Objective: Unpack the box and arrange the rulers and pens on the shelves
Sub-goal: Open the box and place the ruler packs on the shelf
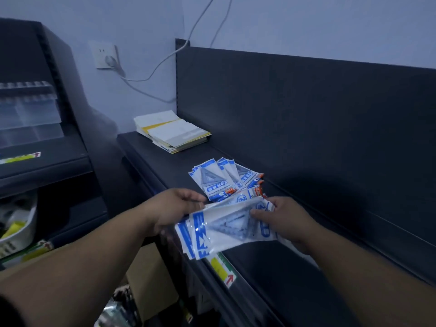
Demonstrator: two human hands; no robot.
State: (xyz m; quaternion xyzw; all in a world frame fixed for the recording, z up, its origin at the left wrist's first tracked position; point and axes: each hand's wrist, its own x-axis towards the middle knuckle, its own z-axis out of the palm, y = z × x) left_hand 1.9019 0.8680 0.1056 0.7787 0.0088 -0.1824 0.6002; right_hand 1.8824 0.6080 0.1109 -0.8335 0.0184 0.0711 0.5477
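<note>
Left hand [174, 208] and right hand [285, 220] pinch blurred ruler packets [226, 230], which hide several fingertips.

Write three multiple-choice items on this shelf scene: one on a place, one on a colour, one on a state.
1. Where does the paper stack lie?
A. at the far end of the shelf
B. on the floor
C. in a box

2. What colour is the main print on the packs?
A. green
B. blue
C. purple

3. What are the hands doing?
A. both hang idle
B. only one holds packs
C. both hold one bundle of packs

Answers:
1 A: the stack lies on the shelf, near the wall.
2 B: blue bands and lettering show on white.
3 C: the left hand and right hand grip the bundle from either side.
</note>
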